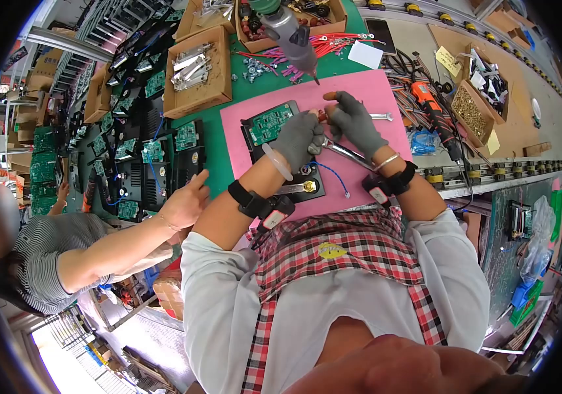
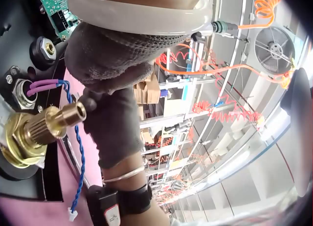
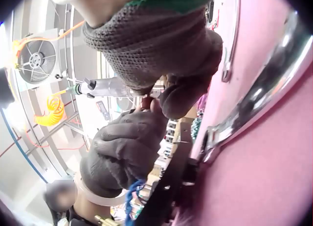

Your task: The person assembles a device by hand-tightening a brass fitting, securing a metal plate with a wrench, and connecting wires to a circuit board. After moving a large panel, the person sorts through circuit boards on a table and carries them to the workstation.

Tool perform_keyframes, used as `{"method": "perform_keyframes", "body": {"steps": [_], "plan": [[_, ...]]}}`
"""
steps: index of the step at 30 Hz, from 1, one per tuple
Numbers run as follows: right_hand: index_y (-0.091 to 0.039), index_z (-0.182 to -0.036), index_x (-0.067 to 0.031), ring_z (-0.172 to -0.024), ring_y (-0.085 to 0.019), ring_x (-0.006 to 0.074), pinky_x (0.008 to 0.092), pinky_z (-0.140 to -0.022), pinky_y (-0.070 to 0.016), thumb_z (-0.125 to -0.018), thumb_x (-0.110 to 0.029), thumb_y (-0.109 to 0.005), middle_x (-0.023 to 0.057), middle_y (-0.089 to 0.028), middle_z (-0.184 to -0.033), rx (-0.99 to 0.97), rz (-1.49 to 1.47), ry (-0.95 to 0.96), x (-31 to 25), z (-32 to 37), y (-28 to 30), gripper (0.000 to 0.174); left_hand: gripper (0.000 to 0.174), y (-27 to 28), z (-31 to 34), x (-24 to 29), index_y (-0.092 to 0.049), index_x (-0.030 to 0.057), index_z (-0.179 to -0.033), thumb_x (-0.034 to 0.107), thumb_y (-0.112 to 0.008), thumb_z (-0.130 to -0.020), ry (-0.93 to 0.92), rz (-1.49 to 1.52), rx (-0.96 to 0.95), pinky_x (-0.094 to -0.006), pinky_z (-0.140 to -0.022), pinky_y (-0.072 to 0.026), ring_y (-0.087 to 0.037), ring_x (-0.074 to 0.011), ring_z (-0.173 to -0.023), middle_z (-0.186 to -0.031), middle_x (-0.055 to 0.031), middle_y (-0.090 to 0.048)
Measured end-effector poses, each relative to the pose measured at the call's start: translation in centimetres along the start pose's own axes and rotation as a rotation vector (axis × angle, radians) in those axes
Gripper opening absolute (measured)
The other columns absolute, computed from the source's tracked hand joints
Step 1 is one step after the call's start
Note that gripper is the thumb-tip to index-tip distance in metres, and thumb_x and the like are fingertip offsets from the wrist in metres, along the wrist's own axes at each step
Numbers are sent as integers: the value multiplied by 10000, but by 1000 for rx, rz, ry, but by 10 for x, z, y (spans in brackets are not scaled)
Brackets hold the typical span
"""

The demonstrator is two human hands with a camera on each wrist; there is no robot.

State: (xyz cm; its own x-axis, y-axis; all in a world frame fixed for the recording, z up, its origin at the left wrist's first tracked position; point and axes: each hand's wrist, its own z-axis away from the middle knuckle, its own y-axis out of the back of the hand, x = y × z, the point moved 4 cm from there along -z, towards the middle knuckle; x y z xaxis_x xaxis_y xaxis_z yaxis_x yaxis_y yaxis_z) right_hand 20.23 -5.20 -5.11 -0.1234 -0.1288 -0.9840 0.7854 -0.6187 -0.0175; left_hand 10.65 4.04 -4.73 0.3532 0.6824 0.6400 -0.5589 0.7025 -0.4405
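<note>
Both hands wear grey gloves with bare fingertips and meet over the pink mat (image 1: 373,92). My left hand (image 1: 297,136) pinches a small dark red part (image 1: 322,115), and the curled fingers of my right hand (image 1: 353,121) pinch it from the other side. Gloves hide most of that part. Beneath the hands lies a black housing with a green circuit board (image 1: 271,125), a brass threaded fitting (image 2: 54,123) and a twisted blue wire (image 2: 78,157) ending in a white plug. A shiny wrench (image 1: 346,154) lies under the right wrist.
A hanging power screwdriver (image 1: 292,43) points down just beyond the hands. Another wrench (image 1: 380,117) lies to the right, near an orange-and-black tool (image 1: 430,105). Cardboard boxes of metal parts (image 1: 225,92) stand at the back left. Another person's arm (image 1: 130,233) reaches in from the left.
</note>
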Motion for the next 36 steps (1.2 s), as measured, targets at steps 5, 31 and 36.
{"method": "perform_keyframes", "body": {"steps": [5, 31, 36], "plan": [[-451, -1152, -34, -469, -475, 80, 215, -410, -395, -827, -164, -557, 24, -489, -647, 45, -42, -50, 11, 1, 14, 366, 183, 3, 1, 4, -487, 68, -857, 228, -423, -918, 18, 32, 22, -167, -333, -225, -301, -48, -437, -564, 42, -348], [-562, -1045, 39, -628, -608, 124, 236, -515, -500, -799, -101, -583, 98, -619, -841, -277, 112, -13, -28, -7, -12, 284, 172, 10, 14, 10, -386, 110, -780, 204, -389, -924, -42, -7, -162, -165, -331, -223, -302, -33, -433, -594, 41, -340], [-563, -1031, 54, -565, -616, 149, 251, -498, -502, -776, -86, -601, 100, -622, -739, -285, 256, 71, -56, -9, -32, 293, 161, 22, 28, 20, -409, 88, -861, 238, -433, -914, -85, 102, -243, -193, -353, -254, -356, -67, -460, -641, -2, -400]]}}
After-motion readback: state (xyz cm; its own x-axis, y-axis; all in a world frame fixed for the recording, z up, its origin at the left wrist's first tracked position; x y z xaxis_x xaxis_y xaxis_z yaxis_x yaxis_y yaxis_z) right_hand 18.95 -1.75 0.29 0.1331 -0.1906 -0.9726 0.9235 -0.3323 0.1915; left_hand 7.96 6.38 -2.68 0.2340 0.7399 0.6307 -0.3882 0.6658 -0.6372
